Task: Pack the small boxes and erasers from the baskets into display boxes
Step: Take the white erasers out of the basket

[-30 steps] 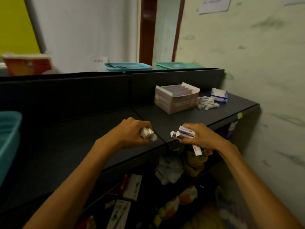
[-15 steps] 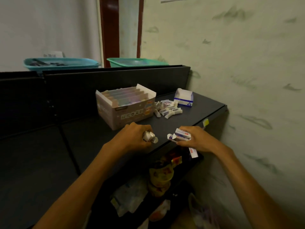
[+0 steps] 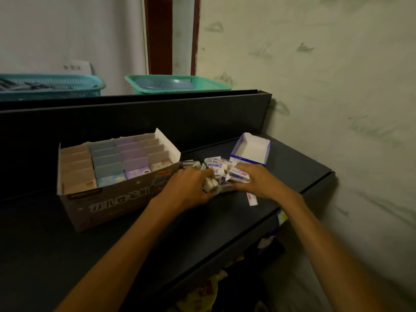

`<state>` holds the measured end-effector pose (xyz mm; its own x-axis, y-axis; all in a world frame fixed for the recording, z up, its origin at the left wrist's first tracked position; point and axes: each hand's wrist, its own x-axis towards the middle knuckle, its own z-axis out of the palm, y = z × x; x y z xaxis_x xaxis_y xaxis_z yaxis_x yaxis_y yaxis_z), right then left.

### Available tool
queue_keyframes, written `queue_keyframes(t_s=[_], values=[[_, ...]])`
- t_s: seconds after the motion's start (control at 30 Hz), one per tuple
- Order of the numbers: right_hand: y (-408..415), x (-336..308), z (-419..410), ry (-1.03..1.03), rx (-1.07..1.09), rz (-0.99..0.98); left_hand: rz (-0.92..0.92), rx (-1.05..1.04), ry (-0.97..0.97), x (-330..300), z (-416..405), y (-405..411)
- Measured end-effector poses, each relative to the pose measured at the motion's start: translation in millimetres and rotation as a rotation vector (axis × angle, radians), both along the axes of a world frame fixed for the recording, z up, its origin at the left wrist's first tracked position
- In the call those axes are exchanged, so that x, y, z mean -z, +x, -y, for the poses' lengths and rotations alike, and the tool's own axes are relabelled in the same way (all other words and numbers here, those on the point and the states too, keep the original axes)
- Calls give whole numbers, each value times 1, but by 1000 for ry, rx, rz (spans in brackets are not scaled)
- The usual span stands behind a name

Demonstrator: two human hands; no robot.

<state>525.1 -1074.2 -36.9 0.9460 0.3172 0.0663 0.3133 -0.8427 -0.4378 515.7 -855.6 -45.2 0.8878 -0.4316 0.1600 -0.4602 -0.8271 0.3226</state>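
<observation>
A brown display box (image 3: pixel 108 199) stands on the dark shelf (image 3: pixel 292 167), filled with rows of small pastel boxes (image 3: pixel 117 161). To its right lies a loose pile of white erasers (image 3: pixel 216 164) with blue labels. Behind the pile is a small white and blue display box (image 3: pixel 252 149), open and holding nothing. My left hand (image 3: pixel 191 188) is closed on a few white erasers at the pile's near edge. My right hand (image 3: pixel 254 181) grips white and blue erasers beside it, touching the pile. One eraser (image 3: pixel 251 198) lies apart under my right wrist.
A blue basket (image 3: pixel 51 86) and a green basket (image 3: pixel 177 85) sit behind the shelf's tall back panel (image 3: pixel 135 115). A wall (image 3: pixel 337 109) closes off the right side. Packaged goods fill the lower shelf (image 3: pixel 207 287) below the front edge.
Both hands have moved forward from the shelf's front edge to the eraser pile, carrying their erasers. The view has swung right and closer to the display box.
</observation>
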Motion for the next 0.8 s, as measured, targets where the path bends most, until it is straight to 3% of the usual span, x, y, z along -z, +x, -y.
queue_keyframes(t_s=[0.33,0.57,0.8], values=[[113,8,-6,-59,-262,77,-14,-340,59,17,49,39],[131,21,-15,10,-421,-5,-51,-522,-90,25,53,33],[134,11,-1,-36,-519,106,-47,-583,40,18,51,30]])
